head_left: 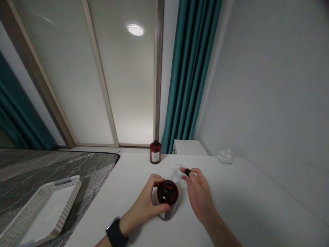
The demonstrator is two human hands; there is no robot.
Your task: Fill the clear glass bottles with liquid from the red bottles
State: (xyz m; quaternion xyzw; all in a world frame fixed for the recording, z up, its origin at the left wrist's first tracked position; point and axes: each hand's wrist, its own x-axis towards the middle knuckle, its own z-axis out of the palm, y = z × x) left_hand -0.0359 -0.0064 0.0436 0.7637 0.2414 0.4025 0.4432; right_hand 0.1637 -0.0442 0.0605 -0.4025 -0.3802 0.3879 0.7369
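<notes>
A dark amber bottle [168, 199] stands upright on the white table [239, 202], its mouth uncovered. My left hand [146, 202] wraps around the bottle's side and holds it. My right hand [197, 192] hovers just to the right of the bottle and pinches a small black cap [187, 172] between thumb and fingertips. A black watch [116, 233] sits on my left wrist.
A second amber bottle [155, 152] with a black cap stands at the table's far edge. Clear plastic wrap [177, 173] lies behind the held bottle, more crumpled plastic [225, 156] at the far right. A white perforated tray [42, 209] rests on the dark bed at left.
</notes>
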